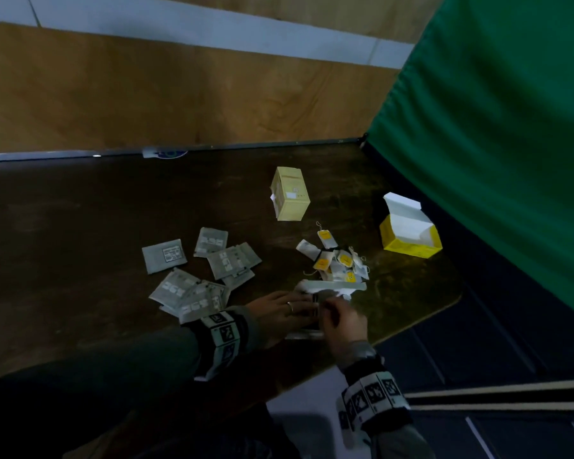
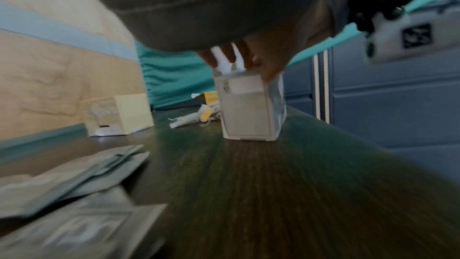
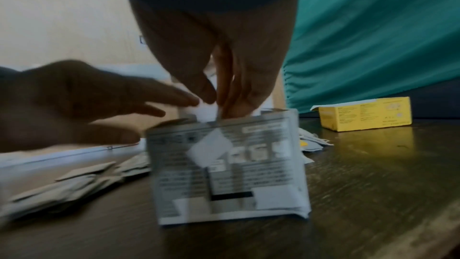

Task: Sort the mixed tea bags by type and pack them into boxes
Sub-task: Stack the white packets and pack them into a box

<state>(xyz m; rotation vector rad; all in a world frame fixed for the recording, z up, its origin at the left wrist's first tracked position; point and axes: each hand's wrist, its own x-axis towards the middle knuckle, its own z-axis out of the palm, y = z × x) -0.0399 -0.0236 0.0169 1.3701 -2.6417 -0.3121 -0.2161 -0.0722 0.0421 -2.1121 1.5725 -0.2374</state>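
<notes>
The right hand (image 1: 343,321) pinches the grey box's (image 3: 227,166) top flap; the left hand (image 1: 280,311) lies flat beside it.

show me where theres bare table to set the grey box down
Bare table runs left of the grey sachets, and between pale box and back edge. Crowded: the middle, between sachets, tagged tea bags and both hands.

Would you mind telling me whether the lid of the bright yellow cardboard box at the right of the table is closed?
No, the bright yellow cardboard box stands with its white-lined lid flipped up and its inside open to view.
</notes>
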